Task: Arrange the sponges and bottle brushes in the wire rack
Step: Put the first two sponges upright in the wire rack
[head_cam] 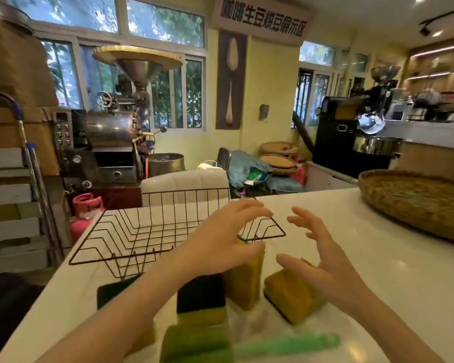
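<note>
Sponges (pixel 202 299) nearest, spread hands (pixel 220 242) above, wire rack (pixel 147 231) behind.

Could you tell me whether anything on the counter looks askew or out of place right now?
The wire rack juts past the counter's left edge. One sponge stands on end; the others lie loose.

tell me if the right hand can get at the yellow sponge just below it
Probably yes. The right hand hovers open just above the yellow sponge, which lies on the white counter with nothing covering it. The left hand is off to the side, over another sponge.
</note>
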Available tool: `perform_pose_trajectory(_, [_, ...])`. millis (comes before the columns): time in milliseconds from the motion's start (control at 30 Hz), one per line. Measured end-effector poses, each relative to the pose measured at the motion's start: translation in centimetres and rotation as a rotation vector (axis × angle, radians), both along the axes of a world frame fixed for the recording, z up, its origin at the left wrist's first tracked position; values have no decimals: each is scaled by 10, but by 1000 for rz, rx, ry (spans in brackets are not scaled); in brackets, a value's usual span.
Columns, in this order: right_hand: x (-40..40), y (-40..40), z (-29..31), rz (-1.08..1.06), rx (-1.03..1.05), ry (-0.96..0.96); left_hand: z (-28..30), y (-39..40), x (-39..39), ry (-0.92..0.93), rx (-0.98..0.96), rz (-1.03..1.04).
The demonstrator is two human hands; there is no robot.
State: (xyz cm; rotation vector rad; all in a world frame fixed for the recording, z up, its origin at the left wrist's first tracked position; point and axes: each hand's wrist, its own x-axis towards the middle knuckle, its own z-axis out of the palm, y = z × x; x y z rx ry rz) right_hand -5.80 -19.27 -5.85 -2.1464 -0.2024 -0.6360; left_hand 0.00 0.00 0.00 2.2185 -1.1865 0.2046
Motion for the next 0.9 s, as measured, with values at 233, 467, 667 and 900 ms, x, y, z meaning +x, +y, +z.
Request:
perform_pose_trajectory(233, [-9, -6, -40, -109, -323, 237, -23, -6, -4, -1, 339, -17])
perform_pose_trajectory(467, [-13, -10, -45, -134, -675, 389, -29, -10, -1, -77, 423, 55])
perform_pose_trajectory(667, [-10, -8, -26, -119, -818, 501, -29, -7, -1, -87, 455, 86])
perform_pose_trajectory(900, [3, -16, -19, -192, -568, 240, -27, -5, 0, -99, 431, 68])
